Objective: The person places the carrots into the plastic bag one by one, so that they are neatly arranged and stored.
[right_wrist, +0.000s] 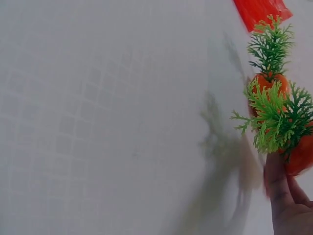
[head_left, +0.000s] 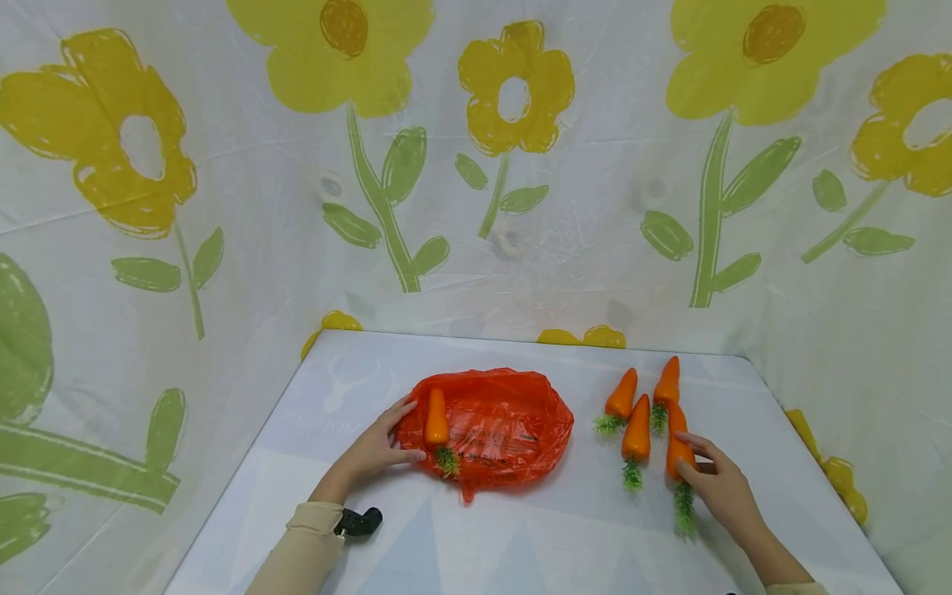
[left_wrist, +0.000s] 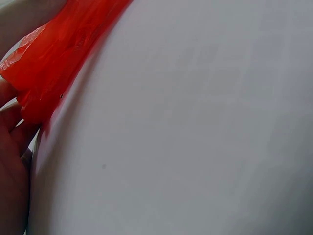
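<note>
My left hand [head_left: 374, 450] holds the left edge of a red plastic bag [head_left: 494, 438], which lies spread open on the table. In the left wrist view, fingers bend against the bag's crinkled side [left_wrist: 54, 63]. One toy carrot [head_left: 436, 417] with a green leafy top lies in the bag's left part. On the right, my right hand [head_left: 720, 486] grips another carrot [head_left: 676, 420] between thumb and fingers, near its leafy end. Its green fronds [right_wrist: 274, 117] show closely in the right wrist view. Three more carrots lie beside it: a left one [head_left: 621, 395], a middle one [head_left: 636, 430] and a far one [head_left: 668, 380].
The white table [head_left: 476, 545] has pale blue triangle prints. A curtain [head_left: 595, 207] with yellow flowers surrounds its back and sides. A black device [head_left: 360, 522] is at the left wrist. Bare tabletop lies between the bag and the carrots.
</note>
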`<state>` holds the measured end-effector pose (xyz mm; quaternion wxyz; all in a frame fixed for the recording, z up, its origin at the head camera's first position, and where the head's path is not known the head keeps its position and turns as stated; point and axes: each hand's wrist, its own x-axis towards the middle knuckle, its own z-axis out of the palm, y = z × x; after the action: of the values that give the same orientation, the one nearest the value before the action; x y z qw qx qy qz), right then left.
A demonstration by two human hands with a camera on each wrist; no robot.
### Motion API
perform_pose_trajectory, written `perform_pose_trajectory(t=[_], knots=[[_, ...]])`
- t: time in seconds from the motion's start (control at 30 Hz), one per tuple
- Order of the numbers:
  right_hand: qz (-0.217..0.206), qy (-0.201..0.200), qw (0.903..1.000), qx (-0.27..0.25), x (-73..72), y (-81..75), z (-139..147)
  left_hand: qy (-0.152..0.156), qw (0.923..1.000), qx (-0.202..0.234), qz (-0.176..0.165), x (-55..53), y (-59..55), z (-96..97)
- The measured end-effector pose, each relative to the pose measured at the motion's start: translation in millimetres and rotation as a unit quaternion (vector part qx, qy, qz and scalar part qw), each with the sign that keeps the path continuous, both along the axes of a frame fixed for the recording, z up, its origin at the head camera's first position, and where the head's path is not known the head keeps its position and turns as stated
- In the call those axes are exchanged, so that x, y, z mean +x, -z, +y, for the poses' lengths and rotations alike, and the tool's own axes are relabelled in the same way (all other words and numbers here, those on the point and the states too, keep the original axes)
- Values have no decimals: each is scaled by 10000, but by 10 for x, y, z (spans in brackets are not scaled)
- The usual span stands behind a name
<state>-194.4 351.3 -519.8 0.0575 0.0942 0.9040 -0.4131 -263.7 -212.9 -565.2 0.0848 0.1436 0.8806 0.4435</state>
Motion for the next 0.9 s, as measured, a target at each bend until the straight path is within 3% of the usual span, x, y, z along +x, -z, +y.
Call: perform_pose_trajectory(t=[0.5,0.9], knots=[[169,-146,9997,-84,-15,-15,-61,99,9998,-38,160,-20,7,-7],[409,-304,9986,-161,-24,34,-127,15,9999,-108,63,-8,5,-2]])
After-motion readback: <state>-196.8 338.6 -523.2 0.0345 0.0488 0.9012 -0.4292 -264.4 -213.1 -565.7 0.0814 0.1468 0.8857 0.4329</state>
